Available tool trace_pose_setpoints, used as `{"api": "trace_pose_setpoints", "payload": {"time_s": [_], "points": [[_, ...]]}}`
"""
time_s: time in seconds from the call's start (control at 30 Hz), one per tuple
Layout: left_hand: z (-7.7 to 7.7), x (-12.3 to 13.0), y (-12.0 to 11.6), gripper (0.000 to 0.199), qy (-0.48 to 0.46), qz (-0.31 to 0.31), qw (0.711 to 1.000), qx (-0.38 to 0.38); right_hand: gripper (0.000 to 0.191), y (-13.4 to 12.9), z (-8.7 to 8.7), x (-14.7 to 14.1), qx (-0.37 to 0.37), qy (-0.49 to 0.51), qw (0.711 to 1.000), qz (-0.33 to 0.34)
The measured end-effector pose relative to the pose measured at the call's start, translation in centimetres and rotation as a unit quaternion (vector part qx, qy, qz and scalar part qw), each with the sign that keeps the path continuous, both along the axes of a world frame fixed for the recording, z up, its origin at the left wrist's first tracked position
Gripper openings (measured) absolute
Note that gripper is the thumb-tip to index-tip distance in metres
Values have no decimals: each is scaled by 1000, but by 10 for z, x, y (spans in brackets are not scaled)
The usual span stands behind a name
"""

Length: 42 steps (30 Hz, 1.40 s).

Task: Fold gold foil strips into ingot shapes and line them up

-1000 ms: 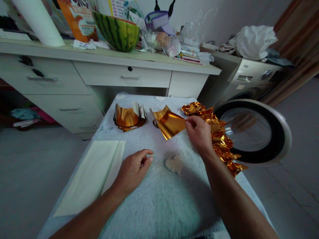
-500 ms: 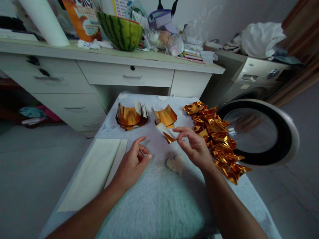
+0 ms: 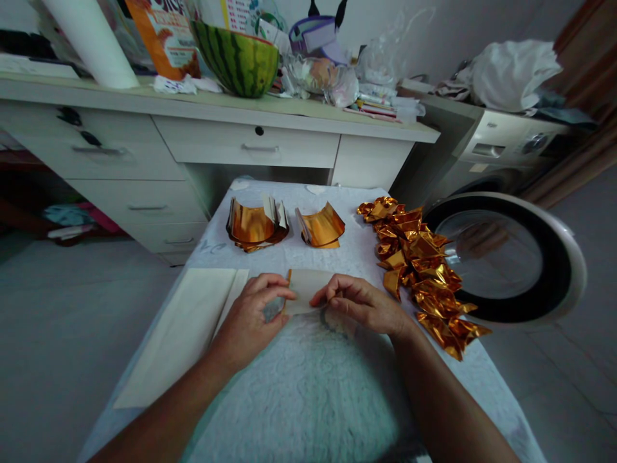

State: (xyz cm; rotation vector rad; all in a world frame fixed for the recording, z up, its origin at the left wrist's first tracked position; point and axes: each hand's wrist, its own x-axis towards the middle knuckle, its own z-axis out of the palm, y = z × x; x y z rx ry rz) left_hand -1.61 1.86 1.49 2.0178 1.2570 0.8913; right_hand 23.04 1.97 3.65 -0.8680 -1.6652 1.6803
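Note:
A small sheet of gold foil paper [image 3: 308,286], its pale side up, lies between my two hands over the middle of the table. My left hand [image 3: 258,315] pinches its left edge, where a thin gold strip shows. My right hand [image 3: 361,302] has its fingers closed on the sheet's right part, which they partly hide. Beyond the hands sit two curved stacks of gold foil sheets, a left stack [image 3: 251,225] and a right stack [image 3: 322,226]. To the right of my right hand spreads a heap of folded gold foil pieces [image 3: 419,257].
Folded cream paper [image 3: 178,328] lies on the table's left side. A white desk [image 3: 250,145] with drawers stands behind, bearing a cut watermelon [image 3: 236,61] and bags. At right, a washing machine's open round door [image 3: 501,257] reaches close to the foil heap.
My right hand has brought the foil sheet from near the right stack toward me, its pale side now upward. My left hand, empty before, has closed on the sheet's left edge.

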Motion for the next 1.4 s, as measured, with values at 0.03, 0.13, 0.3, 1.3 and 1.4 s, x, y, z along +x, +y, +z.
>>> {"api": "trace_pose_setpoints", "payload": {"time_s": [0.03, 0.13, 0.3, 1.3, 1.4], "points": [[2, 0, -1, 12, 5, -25, 1000, -7, 29, 1, -2, 0, -11, 7, 1000, 5], [5, 1, -5, 13, 16, -75, 995, -57, 31, 3, -6, -1, -16, -3, 1000, 9], [4, 5, -9, 18, 52, -59, 990, -121, 28, 4, -10, -3, 18, -55, 998, -38], [-23, 14, -1, 45, 188, 77, 979, 16, 35, 12, -40, -37, 291, -422, 831, -216], [-22, 14, -1, 43, 197, 77, 976, 53, 29, 12, -38, -37, 288, -428, 831, -208]]}}
